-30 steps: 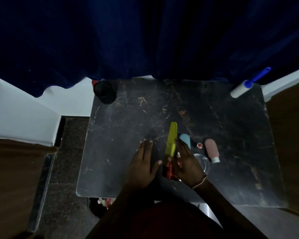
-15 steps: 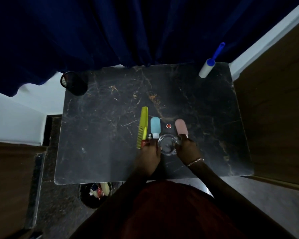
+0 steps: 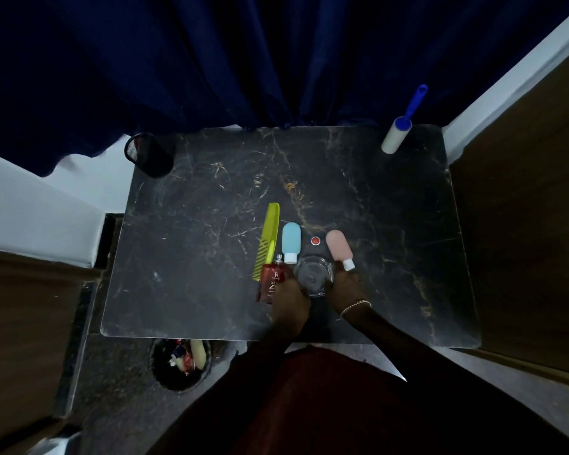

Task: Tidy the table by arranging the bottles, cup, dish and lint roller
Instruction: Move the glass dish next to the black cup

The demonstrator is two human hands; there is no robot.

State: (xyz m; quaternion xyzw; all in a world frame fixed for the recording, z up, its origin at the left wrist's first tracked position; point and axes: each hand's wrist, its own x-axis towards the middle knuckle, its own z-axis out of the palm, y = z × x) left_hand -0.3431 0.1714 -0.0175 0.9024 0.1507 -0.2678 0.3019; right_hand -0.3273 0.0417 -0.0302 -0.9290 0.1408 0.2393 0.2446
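At the table's (image 3: 184,290) near edge, left hand (image 3: 289,298) and right hand (image 3: 344,284) clasp the glass dish (image 3: 313,276).

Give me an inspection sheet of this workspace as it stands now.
Surface: dark marble table, scratched.
Job's things: clear glass dish between both hands; blue squeeze bottle, pink squeeze bottle, red perfume bottle lying flat; black mesh cup far-left corner; lint roller far-right corner.
Clutter: yellow-green comb, small red cap.
Grippers: left hand, right hand touch the dish.
Cables: nothing seen.
Surroundings: blue curtain, floor bin.
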